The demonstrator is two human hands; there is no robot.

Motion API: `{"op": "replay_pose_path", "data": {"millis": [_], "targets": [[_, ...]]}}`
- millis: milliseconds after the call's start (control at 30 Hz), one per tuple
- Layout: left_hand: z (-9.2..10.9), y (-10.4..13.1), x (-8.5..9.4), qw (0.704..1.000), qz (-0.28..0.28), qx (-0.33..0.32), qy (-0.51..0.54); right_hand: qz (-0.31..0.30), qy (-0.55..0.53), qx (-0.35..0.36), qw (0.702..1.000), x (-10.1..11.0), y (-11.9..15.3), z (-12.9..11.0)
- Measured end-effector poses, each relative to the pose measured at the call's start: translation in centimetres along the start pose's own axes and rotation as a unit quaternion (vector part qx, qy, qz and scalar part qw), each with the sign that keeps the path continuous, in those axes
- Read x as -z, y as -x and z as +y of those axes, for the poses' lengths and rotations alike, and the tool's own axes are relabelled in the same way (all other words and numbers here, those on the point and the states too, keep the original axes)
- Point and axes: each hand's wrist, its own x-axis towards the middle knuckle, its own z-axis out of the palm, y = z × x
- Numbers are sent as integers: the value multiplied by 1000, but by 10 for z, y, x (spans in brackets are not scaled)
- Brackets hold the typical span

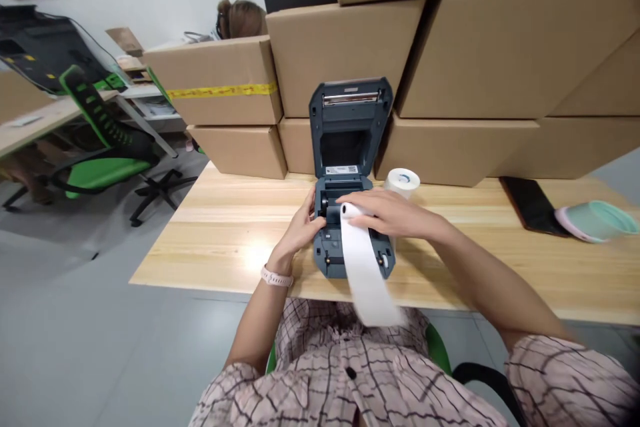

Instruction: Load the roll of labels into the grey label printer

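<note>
A dark grey label printer [327,265] stands on the table in front of me with its lid [345,127] raised. My left hand [302,230] grips the printer's left side, thumb over the inner edge and fingers along the outside. Over the open bay, my right hand [383,212] holds a small roll of white label paper [360,263] by its upper end and side. The strip's loose tail hangs over the printer's front and past the table edge, slightly blurred. Whether the roll touches the bay's holders, I cannot tell.
A second white roll [403,180] stands right of the printer. Farther right are a black phone [533,203] and a green cup [603,220] lying tilted. Stacked cardboard boxes [345,40] wall the table's [240,227] back. A green chair [107,167] and another person [241,19] are beyond.
</note>
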Motion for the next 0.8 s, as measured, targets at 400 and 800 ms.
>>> {"op": "replay_pose_path", "data": {"millis": [400,800], "targets": [[1,0,-4,1000,4,-18,13,119,77,27,990,-44,0,-4],[8,5,-8,1000,21,-14,-6,197,183,52,962,-73,47,-44]]}}
